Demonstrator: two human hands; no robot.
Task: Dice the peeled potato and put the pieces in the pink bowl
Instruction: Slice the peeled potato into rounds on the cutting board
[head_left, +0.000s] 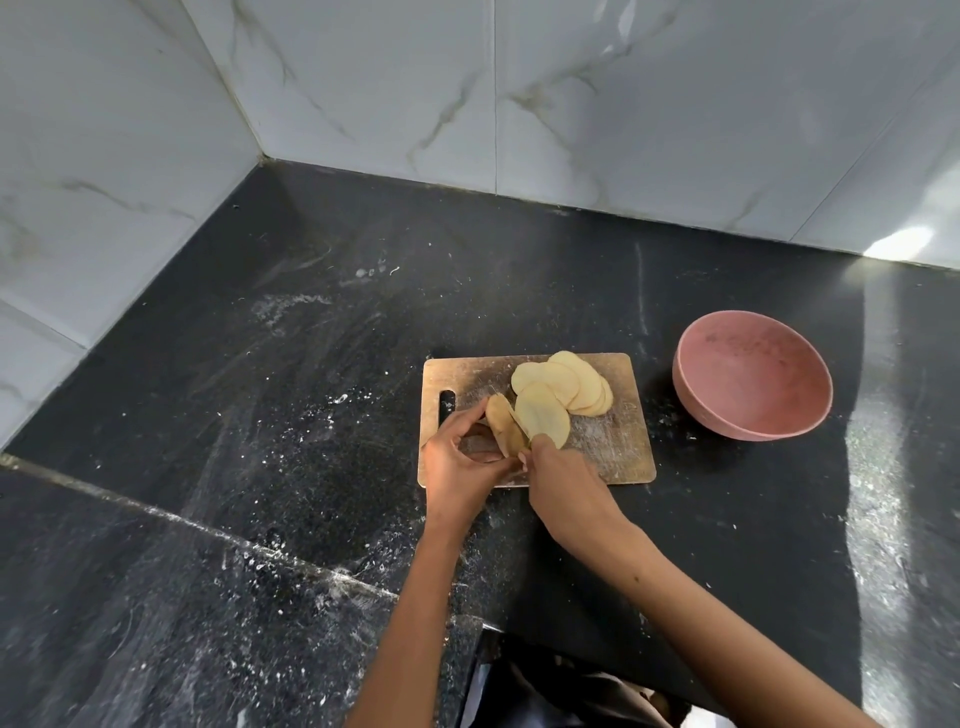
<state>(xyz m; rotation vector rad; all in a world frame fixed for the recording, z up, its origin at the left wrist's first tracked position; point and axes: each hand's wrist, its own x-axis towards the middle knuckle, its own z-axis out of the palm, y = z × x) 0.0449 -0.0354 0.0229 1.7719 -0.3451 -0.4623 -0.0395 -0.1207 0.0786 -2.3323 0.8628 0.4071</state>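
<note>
Though undiced, potato slices (566, 389) fanned.

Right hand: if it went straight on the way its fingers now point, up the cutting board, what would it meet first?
The right hand points up and slightly left, its grip at the lower edge of a leaning potato slice. That slice comes first; beyond it lies the fanned potato slices on the cutting board. Depth is unclear.

A black speckled counter (311, 364), dusted with white flecks, meets white marble-veined wall tiles (623, 104) in a corner.
</note>
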